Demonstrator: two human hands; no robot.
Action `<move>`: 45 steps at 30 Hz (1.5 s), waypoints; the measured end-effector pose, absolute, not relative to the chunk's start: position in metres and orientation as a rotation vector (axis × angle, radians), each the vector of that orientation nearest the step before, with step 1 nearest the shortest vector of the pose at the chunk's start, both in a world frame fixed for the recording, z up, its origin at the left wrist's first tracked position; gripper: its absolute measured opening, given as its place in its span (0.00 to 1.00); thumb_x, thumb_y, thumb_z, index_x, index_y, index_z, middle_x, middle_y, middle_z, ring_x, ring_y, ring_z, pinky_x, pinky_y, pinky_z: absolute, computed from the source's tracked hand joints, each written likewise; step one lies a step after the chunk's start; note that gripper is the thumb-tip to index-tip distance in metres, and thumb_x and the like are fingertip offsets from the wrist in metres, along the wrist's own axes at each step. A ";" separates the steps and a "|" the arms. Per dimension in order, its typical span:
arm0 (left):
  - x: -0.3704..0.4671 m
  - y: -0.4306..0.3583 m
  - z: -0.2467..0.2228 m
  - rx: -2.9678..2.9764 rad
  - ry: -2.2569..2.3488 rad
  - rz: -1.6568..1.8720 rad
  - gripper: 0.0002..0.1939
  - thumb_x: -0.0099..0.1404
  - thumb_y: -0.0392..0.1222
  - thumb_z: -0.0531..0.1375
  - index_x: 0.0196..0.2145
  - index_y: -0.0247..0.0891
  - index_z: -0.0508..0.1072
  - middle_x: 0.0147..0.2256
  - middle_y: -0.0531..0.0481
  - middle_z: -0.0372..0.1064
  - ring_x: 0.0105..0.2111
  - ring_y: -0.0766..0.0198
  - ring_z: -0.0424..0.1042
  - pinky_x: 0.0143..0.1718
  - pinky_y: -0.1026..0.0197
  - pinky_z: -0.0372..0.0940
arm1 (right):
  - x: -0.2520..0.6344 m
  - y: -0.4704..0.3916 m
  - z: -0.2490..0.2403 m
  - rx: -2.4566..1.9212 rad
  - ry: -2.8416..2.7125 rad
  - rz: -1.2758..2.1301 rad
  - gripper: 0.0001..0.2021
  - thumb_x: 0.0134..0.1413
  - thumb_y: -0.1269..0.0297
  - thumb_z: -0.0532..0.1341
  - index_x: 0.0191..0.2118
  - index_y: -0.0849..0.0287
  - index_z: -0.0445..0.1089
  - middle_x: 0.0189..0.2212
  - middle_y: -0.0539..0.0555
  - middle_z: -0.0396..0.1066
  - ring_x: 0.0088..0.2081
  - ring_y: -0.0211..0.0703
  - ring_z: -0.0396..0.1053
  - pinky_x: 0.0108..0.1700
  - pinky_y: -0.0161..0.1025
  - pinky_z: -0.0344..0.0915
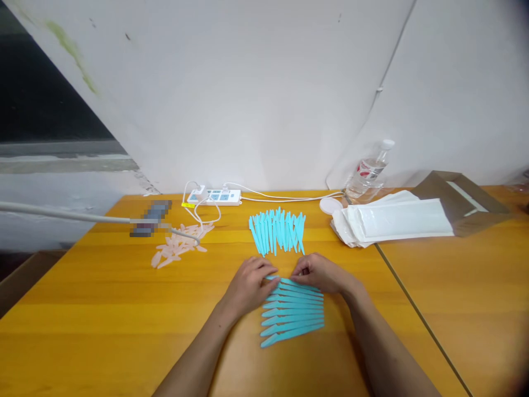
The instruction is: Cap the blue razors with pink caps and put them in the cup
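Observation:
On the wooden table in front of me lies a row of slim light-blue plastic sticks (pixel 293 318), shaped like eyebrow razors, stacked one below another with their broader ends to the left. At the top of this row, my left hand (pixel 250 284) pinches the left end of the uppermost blue stick (pixel 286 280) between thumb and fingers. My right hand (pixel 324 274) has its fingertips closed on the same stick, farther right, the rest of its fingers curled. Just beyond both hands is a loose group of similar blue sticks (pixel 276 231), lying mostly lengthwise and partly overlapping.
Left of the hands is a scattered heap of pale pink pieces (pixel 179 246) near a blurred-out dark device (pixel 151 218). A power strip (pixel 223 197) with white cables lies against the wall. To the right are a water bottle (pixel 370 171), a round white lid (pixel 330 205), white packets (pixel 407 220) and a cardboard box (pixel 463 204).

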State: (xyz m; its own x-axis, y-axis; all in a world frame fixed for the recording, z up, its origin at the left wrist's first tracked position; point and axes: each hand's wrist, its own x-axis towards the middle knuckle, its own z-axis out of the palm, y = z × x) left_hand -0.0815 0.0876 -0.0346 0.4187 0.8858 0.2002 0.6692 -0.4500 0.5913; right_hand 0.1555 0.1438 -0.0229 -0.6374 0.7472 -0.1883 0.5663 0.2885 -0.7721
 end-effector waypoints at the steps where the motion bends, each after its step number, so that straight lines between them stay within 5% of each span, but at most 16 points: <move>1: -0.077 0.084 -0.034 2.311 1.284 0.666 0.16 0.69 0.48 0.57 0.51 0.43 0.76 0.50 0.42 0.74 0.51 0.52 0.70 0.53 0.51 0.61 | 0.157 0.145 -0.022 -1.235 -2.365 1.260 0.16 0.53 0.59 0.59 0.20 0.59 0.73 0.17 0.45 0.69 0.23 0.35 0.59 0.26 0.31 0.53; 5: -0.060 0.064 -0.037 2.446 1.100 0.439 0.31 0.67 0.58 0.57 0.65 0.50 0.61 0.66 0.45 0.56 0.66 0.45 0.53 0.65 0.39 0.46 | 0.160 0.160 -0.024 -1.602 -2.194 0.907 0.15 0.56 0.57 0.58 0.27 0.59 0.76 0.22 0.49 0.74 0.26 0.40 0.67 0.28 0.33 0.55; 11: -0.058 0.042 -0.034 2.477 1.057 0.263 0.31 0.70 0.60 0.51 0.68 0.52 0.54 0.70 0.49 0.44 0.69 0.48 0.45 0.68 0.38 0.39 | 0.139 0.197 -0.038 -1.961 -1.887 0.521 0.15 0.53 0.56 0.62 0.39 0.63 0.77 0.36 0.63 0.78 0.41 0.54 0.74 0.39 0.39 0.61; 15: -0.096 0.051 -0.027 2.449 1.259 0.396 0.29 0.72 0.54 0.51 0.68 0.50 0.54 0.68 0.48 0.50 0.68 0.54 0.51 0.68 0.44 0.47 | 0.137 0.209 -0.041 -1.954 -1.835 0.645 0.09 0.50 0.62 0.63 0.31 0.63 0.76 0.33 0.63 0.78 0.39 0.54 0.74 0.37 0.39 0.61; 19: -0.179 0.073 -0.036 2.348 1.860 0.679 0.20 0.73 0.45 0.50 0.57 0.40 0.70 0.59 0.41 0.66 0.58 0.54 0.65 0.61 0.51 0.60 | 0.149 0.205 -0.036 -1.866 -1.755 0.829 0.10 0.53 0.60 0.60 0.33 0.61 0.74 0.30 0.58 0.77 0.32 0.45 0.74 0.31 0.36 0.62; 28: -0.246 0.105 -0.033 2.396 2.174 0.114 0.18 0.72 0.44 0.49 0.41 0.40 0.78 0.42 0.41 0.74 0.42 0.52 0.72 0.48 0.51 0.66 | 0.138 0.157 -0.034 -1.184 -1.575 1.636 0.14 0.51 0.56 0.64 0.40 0.59 0.66 0.30 0.51 0.73 0.27 0.35 0.67 0.30 0.33 0.62; 34: -0.198 0.111 -0.031 1.995 1.890 0.651 0.19 0.70 0.50 0.52 0.48 0.38 0.75 0.40 0.41 0.76 0.39 0.54 0.75 0.44 0.54 0.68 | 0.124 0.146 -0.055 -1.171 -1.675 1.662 0.15 0.52 0.55 0.65 0.38 0.63 0.71 0.26 0.47 0.69 0.26 0.33 0.61 0.28 0.32 0.54; 39: -0.141 0.109 -0.040 1.268 1.532 0.990 0.24 0.65 0.55 0.57 0.50 0.33 0.73 0.34 0.45 0.74 0.29 0.61 0.75 0.34 0.58 0.70 | 0.122 0.142 -0.060 -1.109 -1.752 1.629 0.17 0.56 0.52 0.62 0.41 0.63 0.76 0.31 0.50 0.72 0.31 0.37 0.64 0.35 0.34 0.59; 45: -0.124 0.097 -0.050 1.844 1.800 0.812 0.19 0.70 0.42 0.51 0.55 0.38 0.73 0.38 0.43 0.74 0.38 0.57 0.73 0.42 0.56 0.67 | 0.124 0.139 -0.047 -1.209 -1.940 1.482 0.21 0.63 0.51 0.54 0.27 0.61 0.69 0.20 0.44 0.54 0.23 0.33 0.49 0.25 0.33 0.46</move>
State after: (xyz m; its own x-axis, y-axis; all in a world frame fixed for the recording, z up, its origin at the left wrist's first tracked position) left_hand -0.1241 0.0966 -0.0498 -0.0177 0.9941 0.1070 0.7385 -0.0592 0.6717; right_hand 0.1244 0.1394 -0.0465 -0.5370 0.8255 -0.1734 0.3844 0.0565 -0.9215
